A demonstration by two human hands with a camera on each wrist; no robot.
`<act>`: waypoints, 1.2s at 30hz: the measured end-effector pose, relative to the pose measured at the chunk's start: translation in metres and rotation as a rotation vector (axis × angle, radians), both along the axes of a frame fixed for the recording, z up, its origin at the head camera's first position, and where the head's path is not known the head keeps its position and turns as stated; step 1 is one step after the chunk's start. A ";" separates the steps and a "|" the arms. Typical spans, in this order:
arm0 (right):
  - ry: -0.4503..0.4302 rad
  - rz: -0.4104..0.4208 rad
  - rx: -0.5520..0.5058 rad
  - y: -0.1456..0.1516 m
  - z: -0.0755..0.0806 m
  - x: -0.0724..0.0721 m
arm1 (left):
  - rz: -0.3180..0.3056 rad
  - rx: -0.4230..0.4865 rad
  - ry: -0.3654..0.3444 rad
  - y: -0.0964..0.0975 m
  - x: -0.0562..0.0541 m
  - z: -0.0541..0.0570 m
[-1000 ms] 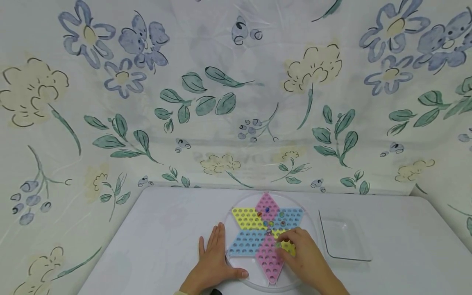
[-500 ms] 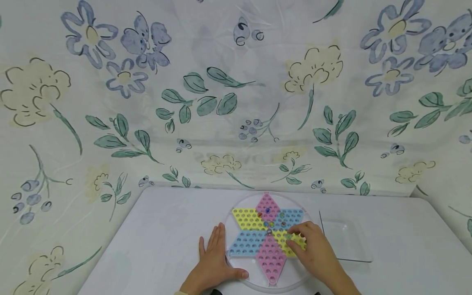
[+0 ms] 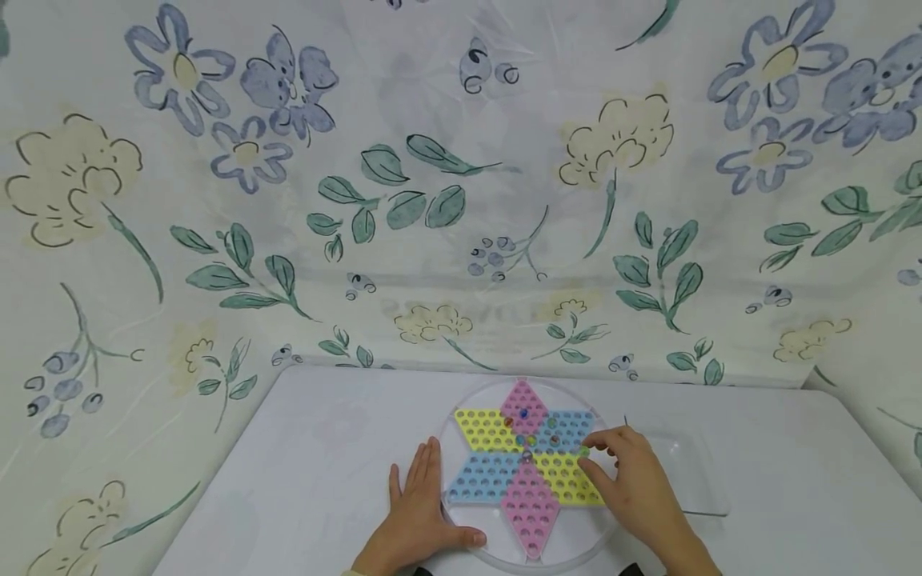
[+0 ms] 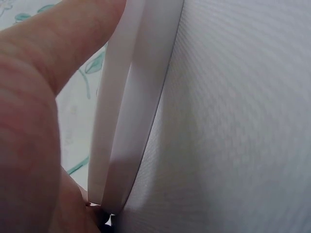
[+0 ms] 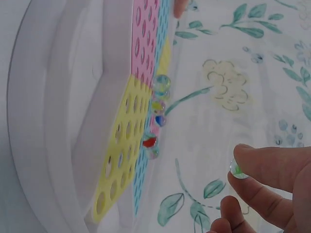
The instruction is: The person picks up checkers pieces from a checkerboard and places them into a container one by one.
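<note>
A round white Chinese checkers board (image 3: 473, 534) with a pink, yellow and blue star of holes lies on the table. My left hand (image 3: 412, 512) rests at its left edge, fingers straight and thumb over the rim; the left wrist view shows the thumb (image 4: 73, 39) against the white rim (image 4: 131, 107). Between thumb and fingertip my right hand (image 3: 641, 484) pinches a clear marble (image 5: 238, 169) with a green swirl, held above the board's right side. Several other marbles sit in the holes, among them a blue one (image 3: 523, 414) and a red one (image 5: 149, 141).
Right of the board stands a clear plastic box (image 3: 691, 456), partly behind the right hand. The white table (image 3: 310, 432) ends at the back against a flower-printed cloth (image 3: 461, 200).
My right hand has carried the marble rightward and up from beside the lower pink point to the board's right side. The left hand stays in place at the rim.
</note>
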State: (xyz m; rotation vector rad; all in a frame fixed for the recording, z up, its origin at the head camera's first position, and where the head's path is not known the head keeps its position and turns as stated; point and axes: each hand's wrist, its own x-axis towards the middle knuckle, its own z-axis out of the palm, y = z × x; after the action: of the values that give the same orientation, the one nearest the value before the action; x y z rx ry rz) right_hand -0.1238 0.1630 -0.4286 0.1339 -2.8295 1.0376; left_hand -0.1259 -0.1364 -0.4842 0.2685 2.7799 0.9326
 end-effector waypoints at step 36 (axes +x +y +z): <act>0.062 -0.168 0.043 0.033 -0.007 -0.011 | 0.007 0.009 -0.013 0.001 0.002 0.002</act>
State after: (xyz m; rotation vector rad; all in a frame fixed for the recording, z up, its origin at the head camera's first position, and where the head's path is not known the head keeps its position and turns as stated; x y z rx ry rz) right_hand -0.1348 0.1956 -0.4361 -0.0656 -2.7522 0.9211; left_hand -0.1242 -0.1358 -0.4818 0.2536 2.7677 0.9449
